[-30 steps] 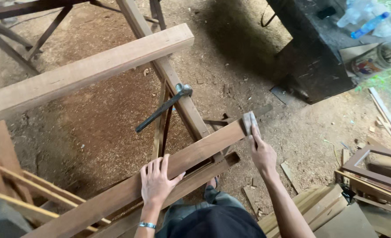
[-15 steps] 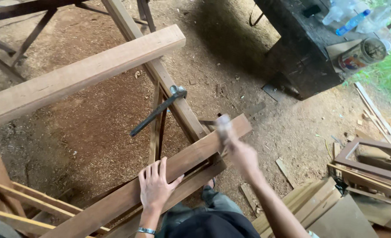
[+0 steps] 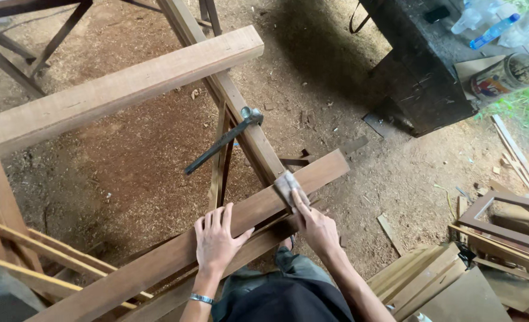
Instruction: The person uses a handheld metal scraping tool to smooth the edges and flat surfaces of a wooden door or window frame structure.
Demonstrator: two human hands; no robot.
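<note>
Pressing flat, left hand (image 3: 216, 238) open on plank (image 3: 157, 268), right hand (image 3: 315, 226) grip holding sandpaper (image 3: 288, 183).

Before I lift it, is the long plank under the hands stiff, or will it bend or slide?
The plank looks thick and straight, so probably stiff. It is long, so likely heavy. It rests slanted on a crossbeam, so it might slide.

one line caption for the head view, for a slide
Left hand flat on a long wooden board while the right hand presses a sanding pad on it, hammer nearby.
</note>
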